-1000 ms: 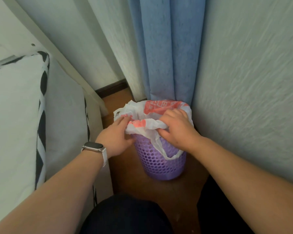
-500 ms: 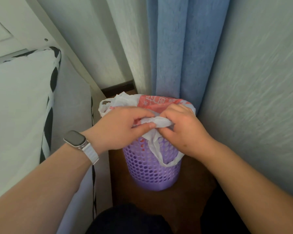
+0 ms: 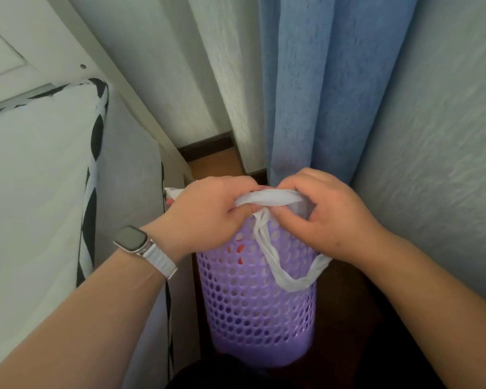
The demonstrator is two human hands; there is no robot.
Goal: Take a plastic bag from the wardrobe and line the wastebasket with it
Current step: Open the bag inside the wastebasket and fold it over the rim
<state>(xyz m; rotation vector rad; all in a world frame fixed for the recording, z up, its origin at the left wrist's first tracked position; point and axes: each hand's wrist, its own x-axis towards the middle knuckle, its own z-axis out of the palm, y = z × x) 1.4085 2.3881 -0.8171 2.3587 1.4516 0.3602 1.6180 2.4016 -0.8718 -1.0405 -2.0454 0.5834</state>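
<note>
A purple perforated wastebasket (image 3: 257, 310) stands on the brown floor between a bed and the wall. A white plastic bag (image 3: 267, 198) with red print sits inside it, its edge bunched over the near rim. My left hand (image 3: 208, 217) and my right hand (image 3: 320, 220) both grip that bunched edge above the near rim, knuckles almost touching. One bag handle (image 3: 289, 280) hangs loose down the basket's front. My hands hide the basket's opening and most of the bag.
A white mattress with black-and-white trim (image 3: 54, 206) runs close along the left. A blue curtain (image 3: 328, 88) hangs right behind the basket. A textured wall (image 3: 438, 164) closes in on the right. Dark floor (image 3: 345, 318) shows beside the basket.
My left hand came from the basket's left side to the near rim and took hold of the bag edge beside my right hand. The camera moved closer and lower.
</note>
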